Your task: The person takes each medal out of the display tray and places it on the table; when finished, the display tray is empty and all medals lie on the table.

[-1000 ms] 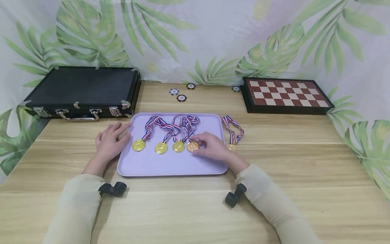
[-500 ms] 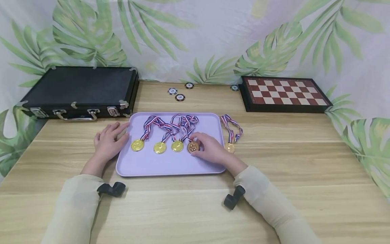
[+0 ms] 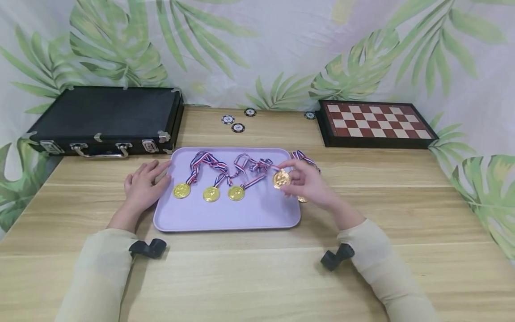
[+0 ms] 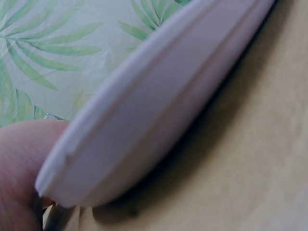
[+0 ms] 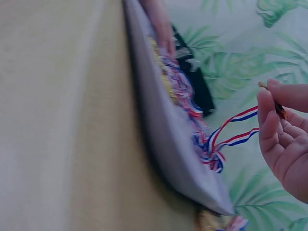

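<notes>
A lavender tray (image 3: 225, 217) lies on the wooden table and carries three gold medals (image 3: 211, 193) with red, white and blue ribbons. My right hand (image 3: 295, 179) pinches a fourth gold medal (image 3: 281, 179) and holds it above the tray's right side, its ribbon (image 3: 257, 167) trailing back onto the tray. In the right wrist view the fingers (image 5: 281, 130) pinch the medal's edge and the ribbon (image 5: 231, 130) hangs taut. A fifth medal's ribbon (image 3: 307, 158) lies on the table just right of the tray. My left hand (image 3: 142, 188) rests flat at the tray's left rim (image 4: 144, 110).
A shut black case (image 3: 104, 116) stands at the back left and a chessboard box (image 3: 376, 123) at the back right. A few poker chips (image 3: 237, 127) lie between them behind the tray. A leaf-print backdrop closes the far side.
My right hand has picked the rightmost medal up off the tray and carried it right and upward, pulling its ribbon out. The left hand has stayed put.
</notes>
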### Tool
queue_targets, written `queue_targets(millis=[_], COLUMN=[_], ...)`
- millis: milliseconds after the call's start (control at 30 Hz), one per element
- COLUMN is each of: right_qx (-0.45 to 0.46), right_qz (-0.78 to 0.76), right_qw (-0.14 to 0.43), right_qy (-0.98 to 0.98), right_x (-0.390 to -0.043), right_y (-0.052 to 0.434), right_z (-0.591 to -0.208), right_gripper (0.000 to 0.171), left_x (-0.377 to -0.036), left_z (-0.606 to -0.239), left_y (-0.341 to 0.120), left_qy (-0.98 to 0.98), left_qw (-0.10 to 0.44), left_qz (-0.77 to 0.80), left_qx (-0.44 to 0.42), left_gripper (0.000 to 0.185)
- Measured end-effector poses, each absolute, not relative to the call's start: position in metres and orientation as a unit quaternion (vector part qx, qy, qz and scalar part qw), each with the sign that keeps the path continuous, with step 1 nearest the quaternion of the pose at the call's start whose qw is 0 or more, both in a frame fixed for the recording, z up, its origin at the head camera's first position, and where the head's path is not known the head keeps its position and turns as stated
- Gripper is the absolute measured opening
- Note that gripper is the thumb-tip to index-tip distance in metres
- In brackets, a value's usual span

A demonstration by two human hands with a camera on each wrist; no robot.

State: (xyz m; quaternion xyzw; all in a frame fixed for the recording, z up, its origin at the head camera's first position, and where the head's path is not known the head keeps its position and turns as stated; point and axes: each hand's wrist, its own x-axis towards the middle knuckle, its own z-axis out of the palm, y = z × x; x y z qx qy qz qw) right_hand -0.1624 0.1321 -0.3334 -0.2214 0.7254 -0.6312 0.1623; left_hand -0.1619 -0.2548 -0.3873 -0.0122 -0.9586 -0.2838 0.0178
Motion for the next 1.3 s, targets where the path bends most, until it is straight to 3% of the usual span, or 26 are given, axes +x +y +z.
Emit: queue_targets(millis=[333,600,1100,1300], right_qx=[-0.257,-0.256,-0.068,-0.03], right_qz=[-0.678,-0.719,-0.682,-0.614], right_qw=[0.041,0.005,-0.037,0.018], right_qy=[0.688,0.646,0.727,0.788], right_x=[-0.163,-0.168,-0.216,-0.211], right_y=[0.173,0.195,0.229,0.229], right_z=[-0.269,-0.241,-0.269,-0.305], right_gripper=[0.043,0.04,0.037,0.045], left_x=[-0.164,-0.164,-0.162,-0.163], left_z=[-0.39,-0.39,-0.389,-0.387], left_y=[-0.257,-0.257,-0.256,-0.256], left_qy=[-0.958,-0.959,-0.958,-0.958], left_qw=[0.03,0.032,0.027,0.02], left_qz=[-0.283,-0.281,-0.283,-0.285], left_qx=[-0.023,-0.026,-0.023,-0.018], left_gripper=[0.047,0.046,0.047,0.048])
